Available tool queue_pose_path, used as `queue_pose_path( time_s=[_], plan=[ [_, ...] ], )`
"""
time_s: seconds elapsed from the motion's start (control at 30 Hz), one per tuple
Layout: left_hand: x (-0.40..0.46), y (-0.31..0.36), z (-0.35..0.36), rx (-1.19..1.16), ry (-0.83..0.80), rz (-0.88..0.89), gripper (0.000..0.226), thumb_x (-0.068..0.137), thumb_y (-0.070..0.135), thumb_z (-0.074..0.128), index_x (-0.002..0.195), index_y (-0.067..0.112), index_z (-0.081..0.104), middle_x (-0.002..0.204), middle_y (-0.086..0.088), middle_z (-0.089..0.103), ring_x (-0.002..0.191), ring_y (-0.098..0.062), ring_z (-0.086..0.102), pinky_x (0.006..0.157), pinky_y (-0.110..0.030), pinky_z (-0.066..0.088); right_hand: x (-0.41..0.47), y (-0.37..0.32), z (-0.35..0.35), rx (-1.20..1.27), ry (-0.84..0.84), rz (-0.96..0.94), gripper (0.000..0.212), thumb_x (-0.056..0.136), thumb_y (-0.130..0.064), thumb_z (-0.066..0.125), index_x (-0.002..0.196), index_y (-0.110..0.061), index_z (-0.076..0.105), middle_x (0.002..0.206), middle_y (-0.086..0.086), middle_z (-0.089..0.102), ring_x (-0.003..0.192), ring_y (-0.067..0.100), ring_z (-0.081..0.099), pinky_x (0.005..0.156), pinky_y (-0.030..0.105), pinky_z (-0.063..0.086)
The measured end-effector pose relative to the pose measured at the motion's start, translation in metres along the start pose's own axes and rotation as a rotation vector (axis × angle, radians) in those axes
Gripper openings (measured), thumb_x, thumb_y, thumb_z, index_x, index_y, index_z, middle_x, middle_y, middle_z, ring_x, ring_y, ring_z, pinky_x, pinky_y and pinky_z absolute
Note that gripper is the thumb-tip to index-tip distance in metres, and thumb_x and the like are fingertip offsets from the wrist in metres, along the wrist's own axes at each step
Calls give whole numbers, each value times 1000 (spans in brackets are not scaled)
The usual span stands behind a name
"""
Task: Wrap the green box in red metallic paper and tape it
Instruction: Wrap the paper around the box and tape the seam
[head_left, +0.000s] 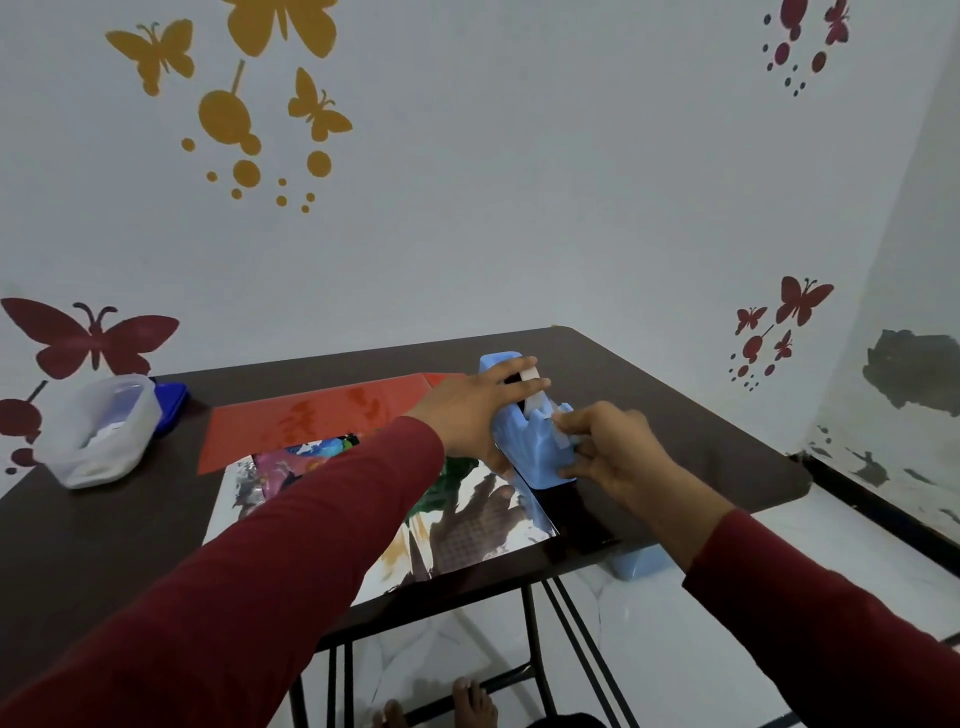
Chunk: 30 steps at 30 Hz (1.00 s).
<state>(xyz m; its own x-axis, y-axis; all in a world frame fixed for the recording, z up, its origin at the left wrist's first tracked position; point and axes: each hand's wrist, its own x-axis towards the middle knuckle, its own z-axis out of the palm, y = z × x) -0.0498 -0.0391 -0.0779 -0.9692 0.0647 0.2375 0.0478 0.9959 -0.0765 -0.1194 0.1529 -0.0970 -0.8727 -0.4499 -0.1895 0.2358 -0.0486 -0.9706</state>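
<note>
You are at the taping step, drawing a strip from the pale blue plastic tape dispenser (530, 431) that sits toward the right of the dark brown tabletop (675, 415). Your left hand (475, 410) lies over the dispenser's top and near side with the fingers spread and nearly straight, steadying it; the white tape roll (531, 387) shows between those fingers. Your right hand (618, 452) is at the cutter end with thumb and fingers drawn together. It appears to be pinching the free end of the tape, though the strip itself is too small to make out.

The green box (457, 475) is mostly hidden behind your left forearm; only a patch of green shows just left of the dispenser, resting on the silvery reflective sheet (467, 525) spread on the tabletop. The red metallic paper (311, 421) lies flat behind it, so judging from this the wrapping is at an early stage, or the silvery face may be the back of the red sheet: it is hard to tell which.

The next move calls for a firm downward hold with your left hand while the right draws out a short strip and tears it against the serrated edge. Keep the strip from curling back onto itself. A translucent plastic tub (98, 431) and a blue lid (171, 408) sit well apart at the left.
</note>
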Motion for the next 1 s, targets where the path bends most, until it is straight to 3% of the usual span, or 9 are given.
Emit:
queue_pose_path(
  time_s=[0.17,0.23,0.27,0.4,0.53,0.6,0.7,0.9,1.0],
  plan=[
    [-3,6,-3,4,-24,-9,119,64,48,92,161,41,23,172,13,4,132,-23,53,95,-43,54,0,7,-5,-184,39,-114,10,88,-3,72,95,-4,78,101,12,77,91,25,74,74,38,66],
    [-3,6,-2,11,-31,-16,121,63,47,93,161,40,23,171,13,3,133,-24,53,94,-43,54,-4,7,-6,-449,74,-229,20,81,2,62,77,-11,77,75,5,73,68,12,64,58,20,55],
    [-4,6,-2,20,-35,-19,121,63,46,93,161,40,22,172,13,3,134,-24,52,93,-44,55,-5,10,-8,-561,74,-273,21,78,1,59,71,-9,76,68,5,70,62,12,57,54,22,50],
    [-8,8,-6,-20,-30,-10,115,70,38,89,162,39,20,172,13,5,138,-22,49,95,-43,53,-6,18,-26,-562,49,-204,15,89,-18,72,80,-12,83,97,-16,77,83,9,71,70,27,60],
    [-24,2,-24,-58,63,-45,90,75,37,79,155,36,39,165,13,29,139,-17,46,101,-47,49,-21,13,-30,-463,103,-350,18,93,-27,71,80,-21,82,94,-18,74,89,2,64,92,32,56],
    [-39,-5,-37,-45,116,-76,73,78,40,75,147,33,52,146,8,53,128,-19,52,100,-46,49,-34,7,-25,-445,112,-482,11,94,-28,72,89,-27,82,103,-21,74,96,-3,66,91,24,49],
    [-75,-19,-54,11,118,-210,65,79,47,77,140,32,60,124,5,61,116,-20,53,96,-42,48,-51,-3,-4,-373,34,-588,8,93,-27,75,93,-34,80,99,-19,77,92,-5,69,86,22,52],
    [-149,-55,-59,65,6,-451,75,76,50,81,143,26,58,126,2,56,121,-22,50,98,-38,47,-59,-2,61,-389,-239,-682,30,92,-20,77,99,-49,73,97,-32,71,81,-8,70,72,8,50],
    [-167,-61,-50,78,42,-470,55,86,40,76,138,28,63,123,2,59,121,-22,53,94,-36,48,-47,3,94,-544,-330,-686,47,93,-15,75,130,-43,68,114,-12,72,94,4,71,80,10,52]
  ],
)
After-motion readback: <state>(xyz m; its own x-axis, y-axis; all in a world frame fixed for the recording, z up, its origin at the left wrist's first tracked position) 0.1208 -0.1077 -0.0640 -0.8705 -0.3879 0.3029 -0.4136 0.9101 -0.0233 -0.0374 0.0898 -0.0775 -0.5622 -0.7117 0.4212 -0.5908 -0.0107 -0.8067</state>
